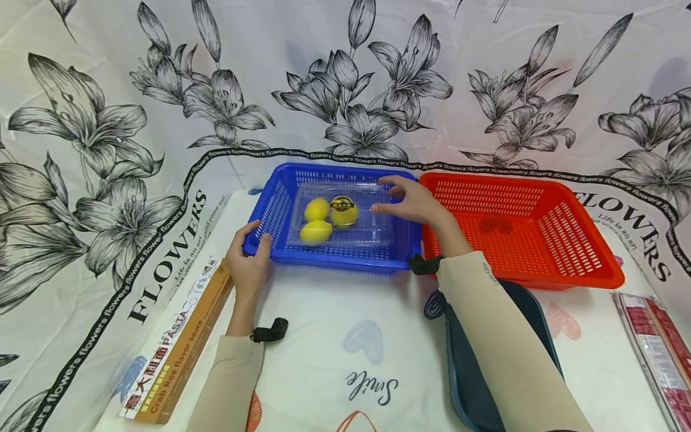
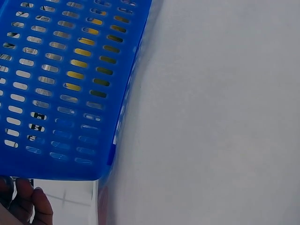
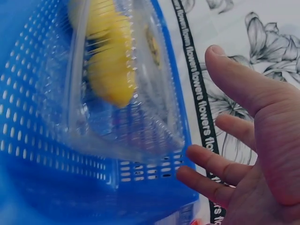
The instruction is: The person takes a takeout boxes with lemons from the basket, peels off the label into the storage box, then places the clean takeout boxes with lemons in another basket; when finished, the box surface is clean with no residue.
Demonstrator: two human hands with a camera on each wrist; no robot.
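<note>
A blue basket (image 1: 335, 259) holds a clear plastic box (image 1: 372, 231) with yellow lemons (image 1: 316, 231) and a black-and-yellow label. My left hand (image 1: 248, 258) grips the basket's front left corner; in the left wrist view its curled fingers (image 2: 41, 206) show at the basket's edge (image 2: 51, 171). Over the box's right end is my right hand (image 1: 412, 201), fingers spread. In the right wrist view, this hand (image 3: 248, 150) has its fingers apart beside the tilted box (image 3: 154, 117), with a visible gap between them.
A red basket (image 1: 540, 276) stands right of the blue one. Below it lies a dark tray (image 1: 475, 366), partly under my right sleeve. A pasta box (image 1: 178, 348) lies at the left, and a red-and-white package (image 1: 653, 348) at the far right.
</note>
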